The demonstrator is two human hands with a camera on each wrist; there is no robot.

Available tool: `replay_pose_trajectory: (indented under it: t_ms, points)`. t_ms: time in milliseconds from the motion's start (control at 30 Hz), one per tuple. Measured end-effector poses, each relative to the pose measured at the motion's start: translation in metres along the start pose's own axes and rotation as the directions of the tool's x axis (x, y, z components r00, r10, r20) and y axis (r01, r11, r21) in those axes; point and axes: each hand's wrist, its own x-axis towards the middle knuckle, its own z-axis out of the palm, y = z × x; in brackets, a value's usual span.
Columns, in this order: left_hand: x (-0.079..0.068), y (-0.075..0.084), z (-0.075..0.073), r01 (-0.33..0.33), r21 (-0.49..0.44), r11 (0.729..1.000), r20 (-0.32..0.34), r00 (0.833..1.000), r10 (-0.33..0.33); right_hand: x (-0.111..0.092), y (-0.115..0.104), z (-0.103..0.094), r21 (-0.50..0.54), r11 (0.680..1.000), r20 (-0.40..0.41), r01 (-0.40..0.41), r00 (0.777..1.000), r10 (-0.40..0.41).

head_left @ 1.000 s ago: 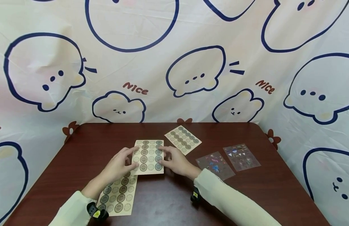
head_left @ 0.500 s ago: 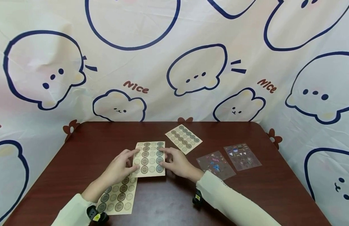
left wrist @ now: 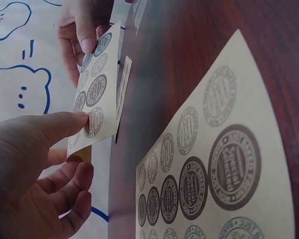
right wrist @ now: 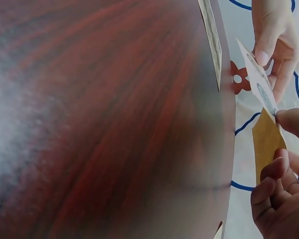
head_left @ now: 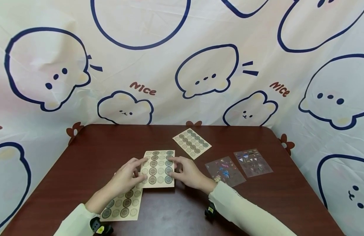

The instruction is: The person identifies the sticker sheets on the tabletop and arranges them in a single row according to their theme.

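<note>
A cream sheet of round stickers (head_left: 160, 168) is held up off the table between both hands. My left hand (head_left: 126, 177) pinches its left edge, thumb on the printed face, as the left wrist view shows. On the opposite edge my right hand (head_left: 189, 173) pinches it the same way. The sheet's brown back (right wrist: 267, 142) shows in the right wrist view. Beneath the left forearm lies a second cream sticker sheet (head_left: 123, 209), printed with rows of round seals; the hand and held sheet cover its upper part.
A third round-sticker sheet (head_left: 192, 143) lies at the back of the dark wooden table (head_left: 176, 216). Two clear sheets with small colourful stickers, one nearer (head_left: 226, 172) and one farther right (head_left: 252, 162), lie right of it. A cartoon-print cloth (head_left: 164, 72) hangs behind.
Both hands have brought the held sticker sheet slightly nearer to me and a little to the right. The grip stays the same, and the other sheets have not moved on the table.
</note>
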Motion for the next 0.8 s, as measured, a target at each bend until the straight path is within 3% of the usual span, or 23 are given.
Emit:
replay_pose_trajectory:
  t_ms: [467,800]
  points:
    - [-0.007,0.003,0.001,-0.058,-0.062,0.996,0.043,0.997,0.061,-0.014,0.003,0.002,-0.032,0.999,0.021,-0.039,0.999,0.04]
    - [-0.009,0.004,0.0,-0.083,-0.086,0.993,0.117,0.989,0.093,-0.025,0.004,0.004,-0.017,0.998,0.059,-0.054,0.997,0.055]
